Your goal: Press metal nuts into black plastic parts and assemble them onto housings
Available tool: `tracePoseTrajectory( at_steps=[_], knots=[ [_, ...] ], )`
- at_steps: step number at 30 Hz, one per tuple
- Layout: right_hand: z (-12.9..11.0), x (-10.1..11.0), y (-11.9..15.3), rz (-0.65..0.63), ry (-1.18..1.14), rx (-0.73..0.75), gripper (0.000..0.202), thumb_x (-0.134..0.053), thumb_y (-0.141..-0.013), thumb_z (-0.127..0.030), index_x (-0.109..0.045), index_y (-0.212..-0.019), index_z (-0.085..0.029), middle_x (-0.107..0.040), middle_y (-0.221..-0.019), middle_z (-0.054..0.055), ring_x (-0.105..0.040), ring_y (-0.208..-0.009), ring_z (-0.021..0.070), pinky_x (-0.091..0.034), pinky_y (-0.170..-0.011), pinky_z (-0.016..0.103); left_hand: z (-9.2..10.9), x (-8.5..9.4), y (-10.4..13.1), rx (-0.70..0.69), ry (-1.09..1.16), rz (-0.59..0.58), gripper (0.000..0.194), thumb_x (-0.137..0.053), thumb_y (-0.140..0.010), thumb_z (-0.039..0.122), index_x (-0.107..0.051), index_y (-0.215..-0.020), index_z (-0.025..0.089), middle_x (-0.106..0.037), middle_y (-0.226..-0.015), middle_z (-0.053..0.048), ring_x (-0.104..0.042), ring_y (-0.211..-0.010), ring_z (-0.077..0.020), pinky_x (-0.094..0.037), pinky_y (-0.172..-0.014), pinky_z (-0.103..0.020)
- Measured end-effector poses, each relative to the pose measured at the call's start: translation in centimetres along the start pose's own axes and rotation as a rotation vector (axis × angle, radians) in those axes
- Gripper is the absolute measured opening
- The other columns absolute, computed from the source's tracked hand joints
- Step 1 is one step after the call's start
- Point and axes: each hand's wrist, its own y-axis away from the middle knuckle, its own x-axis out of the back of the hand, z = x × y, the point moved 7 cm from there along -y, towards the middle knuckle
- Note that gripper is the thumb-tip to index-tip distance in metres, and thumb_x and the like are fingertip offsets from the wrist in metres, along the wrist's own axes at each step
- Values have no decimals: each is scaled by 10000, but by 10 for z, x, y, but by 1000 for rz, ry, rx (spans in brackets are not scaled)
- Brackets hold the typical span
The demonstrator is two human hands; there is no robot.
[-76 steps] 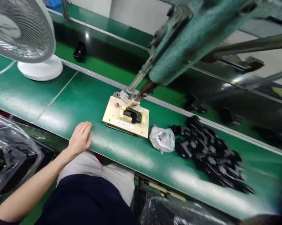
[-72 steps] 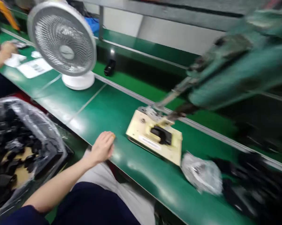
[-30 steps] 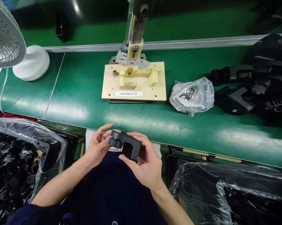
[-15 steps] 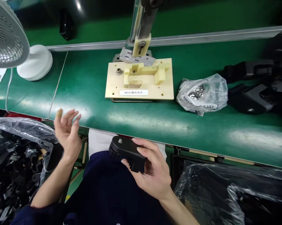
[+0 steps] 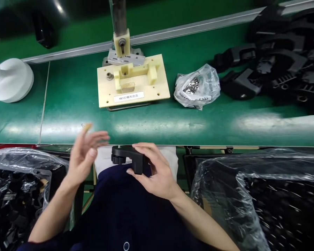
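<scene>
My right hand grips a black plastic bracket by its thick end, just in front of the bench edge. A short metal screw stands up from the bracket's thin end, and a black knob sits beneath that end. To the left, my left hand is raised and slightly blurred, its fingers spread and holding nothing. A cream fixture with a printed label lies on the green bench beyond both hands. Right of it is a clear plastic bag of small shiny metal parts.
Several black assemblies are heaped at the bench's right. A press column rises behind the fixture. Plastic-lined bins of black parts flank me: a left bin and a right bin. A white fan base stands far left.
My head view has shifted, so the bench items sit further left. The bracket has tilted in my right hand, its screw end more side-on. My left hand has come closer to it.
</scene>
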Motion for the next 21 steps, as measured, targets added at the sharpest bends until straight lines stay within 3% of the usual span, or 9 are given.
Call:
tracePoseTrajectory(
  at_steps=[2, 4, 6, 9, 12, 14, 18, 20, 21],
  knots=[
    [0, -5, 1, -34, -10, 6, 595, -715, -784, -173, -467, -1314, -277, -581, -1177, 91, -604, -1075, 215, -555, -914, 391, -8, -34, 9, 155, 187, -202, 625, -567, -881, 508, -362, -1422, 271, -668, -1139, -125, -671, -986, -233, -577, -820, -384],
    [5, -7, 4, -5, -73, -43, 652, -730, -772, -191, -435, -1346, -286, -592, -1212, 88, -594, -1119, 224, -532, -963, 413, -14, -52, 16, 240, 280, -203, 620, -590, -873, 492, -385, -1412, 265, -687, -1088, -121, -683, -933, -226, -578, -770, -350],
    [17, -6, 8, 112, -223, -173, 648, -741, -772, -246, -431, -1339, -288, -589, -1254, 86, -596, -1135, 222, -525, -980, 411, -19, -59, 18, 235, 300, -128, 583, -602, -878, 446, -407, -1397, 265, -684, -1082, -113, -678, -940, -220, -575, -765, -335],
    [39, -17, 16, 217, -612, -437, 465, -709, -803, -341, -520, -1223, -278, -623, -1224, 67, -628, -1092, 200, -551, -929, 358, -9, -57, 22, -75, 136, 24, 618, -662, -852, 308, -394, -1409, 281, -628, -1193, -106, -629, -1085, -219, -554, -877, -344],
    [39, -46, 18, 78, -1006, -605, 317, -673, -810, -432, -612, -1055, -240, -684, -1087, 64, -644, -1056, 222, -555, -908, 385, 10, -58, 36, -532, -221, 143, 821, -706, -755, 57, -325, -1443, 295, -560, -1300, -108, -562, -1205, -229, -515, -981, -401],
    [32, -61, 18, 20, -1128, -639, 379, -674, -784, -494, -630, -1050, -226, -680, -1105, 78, -624, -1097, 244, -527, -959, 423, 13, -64, 42, -664, -389, 161, 924, -682, -722, -24, -245, -1471, 295, -542, -1329, -126, -561, -1209, -242, -526, -967, -445],
    [31, -69, 19, 121, -1090, -709, 433, -656, -790, -530, -614, -1101, -231, -673, -1120, 77, -637, -1065, 236, -518, -964, 423, 13, -72, 42, -580, -491, 94, 907, -679, -736, 6, -225, -1475, 271, -601, -1234, -127, -590, -1169, -262, -501, -990, -530],
    [40, -49, 15, 240, -940, -702, 398, -632, -808, -538, -620, -1038, -213, -689, -1030, 78, -668, -948, 232, -564, -847, 397, 10, -70, 43, -492, -497, 36, 895, -692, -732, 25, -252, -1467, 285, -620, -1192, -106, -583, -1178, -264, -429, -1055, -582],
    [45, -27, 11, 332, -801, -668, 402, -603, -823, -556, -616, -1018, -204, -688, -989, 82, -672, -892, 229, -576, -763, 375, 7, -65, 45, -464, -485, 39, 906, -696, -724, 22, -256, -1466, 300, -615, -1202, -98, -573, -1193, -261, -401, -1077, -590]
  ],
)
